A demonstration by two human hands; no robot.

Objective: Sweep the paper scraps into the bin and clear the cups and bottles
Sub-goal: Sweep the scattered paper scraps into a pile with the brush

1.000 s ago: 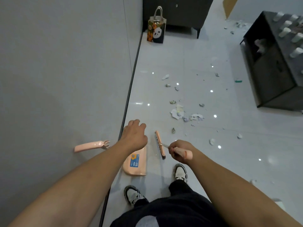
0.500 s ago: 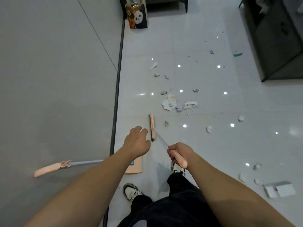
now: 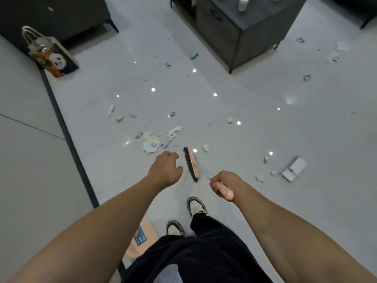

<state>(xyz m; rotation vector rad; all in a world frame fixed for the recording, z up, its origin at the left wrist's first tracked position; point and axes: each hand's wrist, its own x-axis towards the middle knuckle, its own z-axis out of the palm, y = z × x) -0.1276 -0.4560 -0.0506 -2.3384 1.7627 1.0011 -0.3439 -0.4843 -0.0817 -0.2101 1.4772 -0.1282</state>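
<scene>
**Broom head down beside the scrap pile**

The paper scraps (image 3: pixel 152 142) lie loose on the pale glossy floor (image 3: pixel 255 123), the thickest cluster just ahead of the person's hands, with smaller bits strewn toward the wall on the left and out to the right, where a small white box (image 3: pixel 293 168) lies open among them. Just right of the main cluster, the broom head (image 3: pixel 191 164) sits low over the floor, dark bristles facing left toward the pile, peach back facing right; whether the bristles touch the tiles cannot be told. Its thin shaft runs back to a peach grip, which the right hand (image 3: pixel 222 183) holds with fingers curled round it. The left hand (image 3: pixel 166 169) hovers just left of the broom head, holding nothing, fingers loosely curled downward. Behind the left forearm, near the person's shoes (image 3: pixel 195 207), a peach dustpan (image 3: pixel 140 240) with a blue label lies on the floor, partly hidden by the arm and dark trousers. Farther off, a dark cabinet (image 3: pixel 240 31) carries cups (image 3: pixel 243 4) on its top, and a small green object (image 3: pixel 194 56) lies near its foot. A paper bag with a panda print (image 3: pixel 54 58) stands by the wall at upper left.
</scene>
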